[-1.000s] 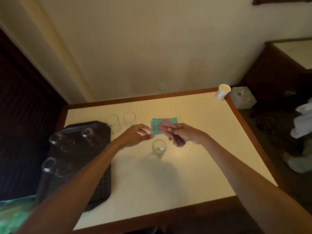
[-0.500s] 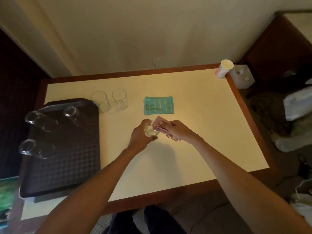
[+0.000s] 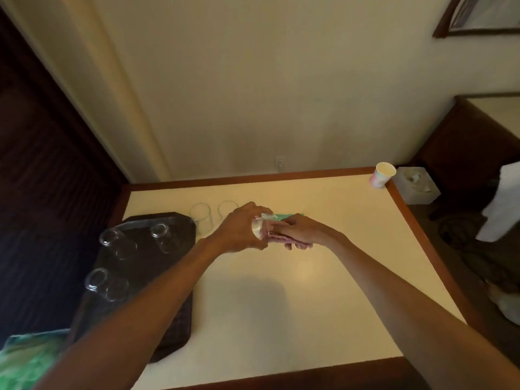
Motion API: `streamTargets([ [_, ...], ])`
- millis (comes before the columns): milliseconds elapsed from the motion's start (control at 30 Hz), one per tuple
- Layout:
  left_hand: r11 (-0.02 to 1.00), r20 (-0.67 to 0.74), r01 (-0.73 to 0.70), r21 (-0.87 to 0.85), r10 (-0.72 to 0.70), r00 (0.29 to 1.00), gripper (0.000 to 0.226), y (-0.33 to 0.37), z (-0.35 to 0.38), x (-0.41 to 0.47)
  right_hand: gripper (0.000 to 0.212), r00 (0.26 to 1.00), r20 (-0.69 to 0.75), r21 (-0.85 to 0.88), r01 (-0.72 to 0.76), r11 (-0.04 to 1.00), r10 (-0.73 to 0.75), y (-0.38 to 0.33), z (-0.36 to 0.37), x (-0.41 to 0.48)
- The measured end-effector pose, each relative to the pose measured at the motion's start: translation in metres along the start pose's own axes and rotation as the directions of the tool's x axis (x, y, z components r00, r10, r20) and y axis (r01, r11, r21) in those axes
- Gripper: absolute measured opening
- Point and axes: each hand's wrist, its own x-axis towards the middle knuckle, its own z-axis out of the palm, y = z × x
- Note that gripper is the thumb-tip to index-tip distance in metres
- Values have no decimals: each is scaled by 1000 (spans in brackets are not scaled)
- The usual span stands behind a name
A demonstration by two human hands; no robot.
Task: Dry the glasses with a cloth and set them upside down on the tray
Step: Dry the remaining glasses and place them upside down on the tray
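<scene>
Left of the left hand (image 3: 239, 232), three glasses (image 3: 112, 240) sit on the tray (image 3: 157, 291), seemingly finished. Just beyond that hand, two glasses (image 3: 200, 218) wait on the surface (image 3: 309, 291). It grips one glass (image 3: 260, 229) aloft, and the right hand (image 3: 301, 230) clutches a pink cloth (image 3: 281, 238), apparently pushed into it. I judge the task about half done.

Left hand (image 3: 239, 232) is gripping a clear glass (image 3: 259, 230), holding it tipped on its side above the table (image 3: 309, 291). Right hand (image 3: 301, 230) is holding a pink cloth (image 3: 299, 245) against the glass mouth; how far in it goes cannot be told. A teal cloth (image 3: 292, 215) is lying behind the hands, mostly hidden. Two upright glasses (image 3: 201, 220) are standing just beside the dark tray (image 3: 180, 235). Three glasses (image 3: 108, 237) are sitting on the tray, seemingly base up. A paper cup (image 3: 384, 174) is standing at the far right corner.
</scene>
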Motion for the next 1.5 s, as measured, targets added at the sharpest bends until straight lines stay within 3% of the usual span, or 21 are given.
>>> streamTargets([
  [233,995,-87,-83,-47,78,993,72,30,-83,5,43,980,-109,14,167,986,-164,-64,-37,-2],
  [367,963,-109,25,-267,-56,993,82,30,-123,0,45,954,-209,-4,219,976,-215,-85,-48,-2],
  [400,927,-86,103,-362,-143,986,85,27,-129,-2,45,946,-227,-16,233,972,-231,-91,-50,-2],
  [467,765,92,330,-552,-338,937,85,20,-131,-4,41,930,-251,-33,269,963,-268,-100,-51,-4],
  [533,594,253,447,-669,-383,888,87,20,-128,-6,37,913,-276,-73,292,954,-300,-110,-49,-3],
  [600,538,227,433,-723,-407,885,78,25,-119,-3,35,897,-324,-150,266,952,-302,-118,-46,1],
  [700,598,49,331,-730,-438,898,56,35,-111,4,28,834,-453,-334,167,928,-314,-127,-42,5],
  [767,617,0,282,-734,-416,909,49,37,-113,5,29,802,-495,-370,153,916,-334,-129,-42,9],
  [967,582,64,274,-766,-356,932,45,33,-126,-6,30,799,-394,-349,326,878,-453,-133,-46,11],
  [1033,523,151,306,-796,-317,936,52,30,-129,-8,33,737,-425,-452,330,829,-525,-134,-50,12],
  [1100,461,217,329,-824,-279,935,60,29,-132,-11,32,624,-425,-630,315,709,-656,-134,-54,10],
  [1167,409,279,376,-832,-277,919,63,31,-135,-14,16,544,-335,-749,341,568,-769,-136,-54,5],
  [1200,394,313,409,-823,-285,906,62,33,-135,-14,12,510,-302,-794,334,508,-806,-139,-53,4],
  [1267,382,358,461,-801,-312,880,54,38,-133,-12,24,410,-259,-863,308,401,-874,-144,-52,3],
  [1300,386,358,467,-795,-324,876,50,40,-132,-11,24,374,-274,-866,304,396,-886,-144,-52,5],
  [1333,404,337,455,-793,-331,881,47,42,-131,-10,17,377,-315,-841,314,441,-871,-144,-52,5],
  [1400,472,222,377,-797,-352,909,44,48,-131,-8,8,470,-466,-722,288,629,-750,-138,-53,18],
  [1500,585,-51,176,-792,-351,935,38,53,-133,-6,6,771,-503,-323,252,912,-391,-136,-43,31],
])
